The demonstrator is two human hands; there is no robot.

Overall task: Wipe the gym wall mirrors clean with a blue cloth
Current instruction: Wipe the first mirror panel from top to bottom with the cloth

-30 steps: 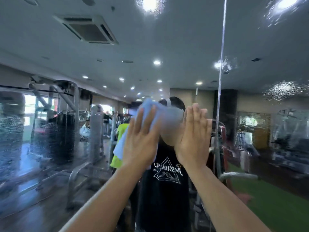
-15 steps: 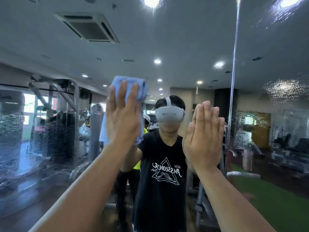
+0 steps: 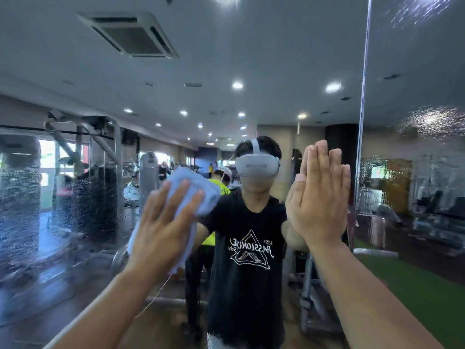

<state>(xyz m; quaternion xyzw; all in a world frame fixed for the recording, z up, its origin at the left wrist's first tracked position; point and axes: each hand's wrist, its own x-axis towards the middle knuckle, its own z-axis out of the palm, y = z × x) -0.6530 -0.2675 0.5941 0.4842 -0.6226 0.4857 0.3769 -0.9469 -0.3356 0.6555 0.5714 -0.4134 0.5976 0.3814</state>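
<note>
The wall mirror (image 3: 276, 59) fills the view and reflects the gym and a person in a black T-shirt. My left hand (image 3: 163, 222) lies flat with spread fingers on a folded light blue cloth (image 3: 198, 192), pressing it against the glass at chest height. My right hand (image 3: 319, 195) rests flat on the mirror to the right, fingers together and pointing up, holding nothing. Water droplets cover the glass at the left (image 3: 25, 197) and on the panel at the right (image 3: 430, 124).
A vertical seam (image 3: 362, 109) between mirror panels runs just right of my right hand. Everything else is reflection: weight machines on the left, green turf on the right, ceiling lights and an air-conditioning vent above.
My left hand has swept the cloth down and to the right from its higher position half a second ago. My right hand has stayed flat on the glass in about the same place.
</note>
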